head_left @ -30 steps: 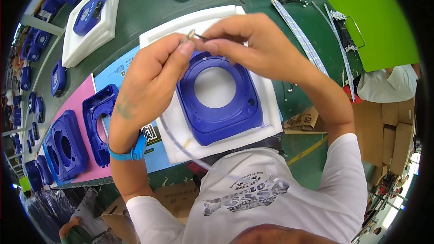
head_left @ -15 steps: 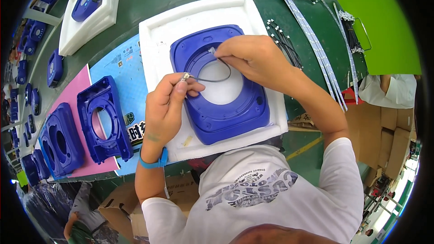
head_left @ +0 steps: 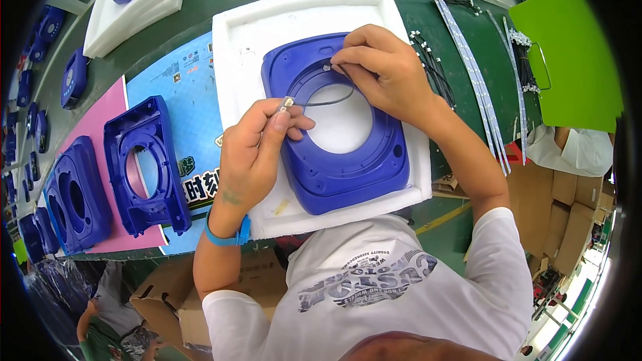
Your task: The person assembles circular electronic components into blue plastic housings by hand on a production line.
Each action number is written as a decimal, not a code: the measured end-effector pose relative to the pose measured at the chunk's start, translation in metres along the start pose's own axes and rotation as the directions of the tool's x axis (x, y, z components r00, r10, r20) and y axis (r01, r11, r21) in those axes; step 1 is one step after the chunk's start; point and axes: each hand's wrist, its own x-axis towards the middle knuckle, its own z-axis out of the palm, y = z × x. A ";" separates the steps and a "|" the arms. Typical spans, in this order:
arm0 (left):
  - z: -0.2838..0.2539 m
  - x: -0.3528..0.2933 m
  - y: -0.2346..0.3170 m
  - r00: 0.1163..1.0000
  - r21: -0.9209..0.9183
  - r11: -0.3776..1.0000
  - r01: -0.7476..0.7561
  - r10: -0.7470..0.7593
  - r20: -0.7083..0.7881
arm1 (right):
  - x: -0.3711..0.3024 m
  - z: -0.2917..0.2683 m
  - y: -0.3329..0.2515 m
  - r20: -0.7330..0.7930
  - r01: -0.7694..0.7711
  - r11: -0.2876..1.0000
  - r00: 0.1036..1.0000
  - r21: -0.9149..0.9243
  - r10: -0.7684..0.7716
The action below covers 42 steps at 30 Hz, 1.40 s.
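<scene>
A blue plastic housing [head_left: 348, 184] with a large round opening lies in a white foam tray [head_left: 235, 33]. Over its left edge, my left hand [head_left: 257, 144] pinches a small white connector at one end of a thin dark cable [head_left: 328, 102]. The cable curves across the opening to my right hand [head_left: 384, 70], whose thumb and fingers are closed on it near its other end. A small pale connector [head_left: 327, 67] shows just beside my right fingertips, over the housing's upper rim.
Two more blue housings [head_left: 170, 190] [head_left: 97, 217] lie at left on printed sheets. LED strips [head_left: 468, 73] and bundles of dark cables [head_left: 433, 70] are at right, near a green panel [head_left: 565, 53]. A foam stack [head_left: 127, 23] carries a blue unit. Another person's arm [head_left: 562, 137] is far right.
My right hand has shifted its grip slightly along the cable, away from the pale connector. My left hand still pinches its end. The whole view has shifted a little.
</scene>
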 end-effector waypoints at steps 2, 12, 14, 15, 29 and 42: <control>0.000 0.000 0.001 1.000 0.004 1.000 0.004 -0.004 0.001 | -0.001 -0.003 0.001 0.003 0.008 0.999 1.000 -0.033 -0.008; 0.000 0.000 0.001 1.000 0.027 1.000 -0.003 0.003 -0.011 | 0.002 -0.005 -0.002 0.099 0.156 0.985 0.984 -0.069 -0.149; 0.000 0.000 0.002 1.000 0.031 1.000 -0.003 0.003 -0.007 | 0.002 -0.003 -0.003 0.111 0.159 0.980 0.983 -0.119 -0.146; 0.000 0.000 0.002 1.000 0.035 0.999 -0.002 0.003 -0.003 | 0.001 0.000 -0.002 0.080 0.166 0.972 0.985 -0.166 -0.154; -0.005 0.002 0.015 0.975 0.274 0.956 -0.108 0.155 -0.159 | 0.007 -0.012 -0.005 0.240 0.266 0.916 0.951 -0.299 -0.198; 0.016 0.026 0.031 0.939 0.802 0.509 -0.311 0.294 0.178 | 0.086 0.010 0.035 0.625 -0.535 0.842 0.681 0.068 0.382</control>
